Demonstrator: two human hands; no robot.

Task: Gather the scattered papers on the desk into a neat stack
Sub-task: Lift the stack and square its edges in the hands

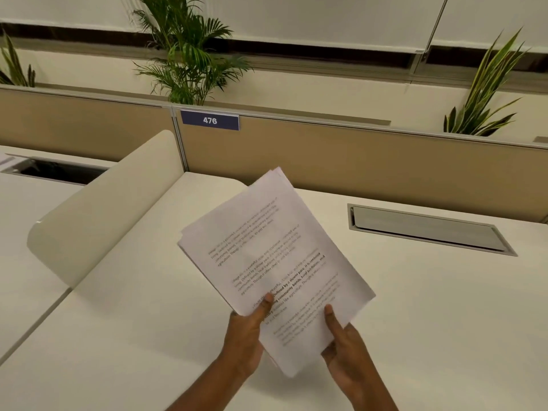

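Observation:
A bundle of white printed papers [267, 247] is held up above the cream desk [430, 321], tilted with its top pointing away and to the left. The sheets are slightly fanned, edges not lined up. My left hand [247, 330] grips the bundle's lower left edge, thumb on the printed face. My right hand [345, 348] grips the lower right edge, thumb also on top. No other loose sheets show on the desk.
A curved cream side divider [98, 209] rises on the left. A grey cable hatch [427, 228] lies in the desk at the right. A tan partition with a blue "476" label [210, 120] backs the desk, with potted plants [189, 54] behind it.

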